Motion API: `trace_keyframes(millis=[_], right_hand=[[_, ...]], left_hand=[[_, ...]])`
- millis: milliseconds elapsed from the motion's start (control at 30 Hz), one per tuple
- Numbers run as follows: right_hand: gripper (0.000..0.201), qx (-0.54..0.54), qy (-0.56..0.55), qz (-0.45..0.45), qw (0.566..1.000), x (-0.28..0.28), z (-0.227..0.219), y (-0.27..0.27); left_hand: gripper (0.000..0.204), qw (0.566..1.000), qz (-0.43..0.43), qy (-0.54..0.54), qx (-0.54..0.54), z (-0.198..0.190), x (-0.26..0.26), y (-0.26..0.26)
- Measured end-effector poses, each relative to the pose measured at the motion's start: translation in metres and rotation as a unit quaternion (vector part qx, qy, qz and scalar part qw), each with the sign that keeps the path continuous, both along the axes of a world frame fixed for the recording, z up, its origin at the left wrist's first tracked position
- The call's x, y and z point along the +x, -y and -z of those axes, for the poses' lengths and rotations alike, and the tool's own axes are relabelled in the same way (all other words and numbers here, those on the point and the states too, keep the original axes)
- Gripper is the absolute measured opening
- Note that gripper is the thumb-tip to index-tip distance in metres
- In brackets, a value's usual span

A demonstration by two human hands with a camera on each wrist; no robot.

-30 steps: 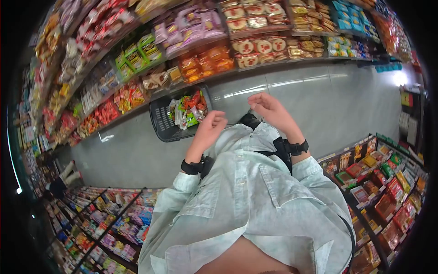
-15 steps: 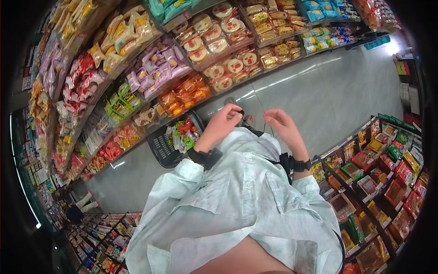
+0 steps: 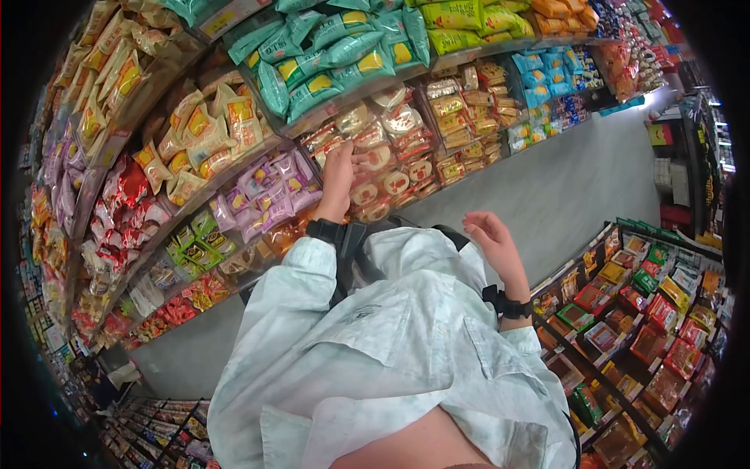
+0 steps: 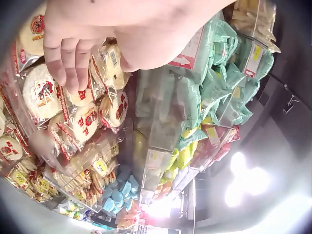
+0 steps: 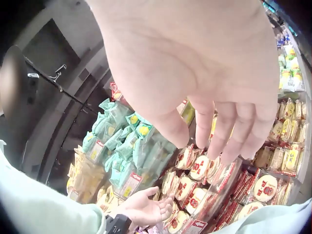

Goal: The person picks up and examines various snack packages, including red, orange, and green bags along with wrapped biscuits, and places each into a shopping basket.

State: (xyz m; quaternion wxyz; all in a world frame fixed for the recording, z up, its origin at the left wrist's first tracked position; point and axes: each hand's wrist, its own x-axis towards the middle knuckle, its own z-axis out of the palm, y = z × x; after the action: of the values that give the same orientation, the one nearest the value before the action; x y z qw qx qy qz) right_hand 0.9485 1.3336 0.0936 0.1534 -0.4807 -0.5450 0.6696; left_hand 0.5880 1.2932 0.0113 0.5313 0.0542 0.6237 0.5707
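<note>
My left hand [image 3: 339, 180] reaches out over a shelf bin of round, pale biscuits in clear packets with red print [image 3: 396, 181]. In the left wrist view its fingers [image 4: 70, 61] extend down, fingertips right at the packets [image 4: 84, 121], and nothing is held. Farther right, my right hand [image 3: 494, 238] hovers over the aisle in front of my body, fingers loosely bent. The right wrist view shows that hand [image 5: 195, 63] holding nothing, with round biscuits [image 5: 197, 168] behind its fingertips.
Teal bags [image 3: 336, 51] fill the bin above the biscuits; purple packets [image 3: 269, 191] and cream-coloured bags [image 3: 207, 129] lie to the left. Grey floor [image 3: 547, 187] runs along the shelf. Another display rack [image 3: 641, 336] with boxed goods stands at the right.
My left hand has moved forward and left, from in front of my body to the biscuit bin. My right hand has lowered slightly. The view has shifted toward the shelves; the basket is now hidden.
</note>
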Motion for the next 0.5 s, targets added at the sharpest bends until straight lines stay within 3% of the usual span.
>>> trace_keyframes(millis=[100, 267, 400, 433, 500], right_hand=[[0.025, -0.005, 0.036, -0.025, 0.999, -0.013, -0.012, -0.02], [0.025, 0.012, 0.002, -0.058, 0.998, -0.017, -0.009, -0.059], [0.025, 0.016, -0.025, -0.096, 0.995, -0.012, -0.004, -0.096], [0.026, 0.023, -0.028, -0.116, 0.993, -0.013, -0.006, -0.106], [0.028, 0.032, -0.033, -0.155, 0.987, -0.015, -0.009, -0.121]], left_hand=[[0.039, 1.0, 0.002, 0.019, -0.02, 0.012, -0.012, -0.023], [0.026, 0.999, -0.031, -0.023, 0.0, 0.025, -0.002, -0.035], [0.019, 0.995, -0.053, -0.073, 0.046, -0.004, 0.037, -0.031], [0.018, 0.996, -0.049, -0.059, 0.048, -0.032, 0.052, -0.027], [0.018, 0.995, -0.011, -0.088, 0.049, -0.048, 0.079, -0.014]])
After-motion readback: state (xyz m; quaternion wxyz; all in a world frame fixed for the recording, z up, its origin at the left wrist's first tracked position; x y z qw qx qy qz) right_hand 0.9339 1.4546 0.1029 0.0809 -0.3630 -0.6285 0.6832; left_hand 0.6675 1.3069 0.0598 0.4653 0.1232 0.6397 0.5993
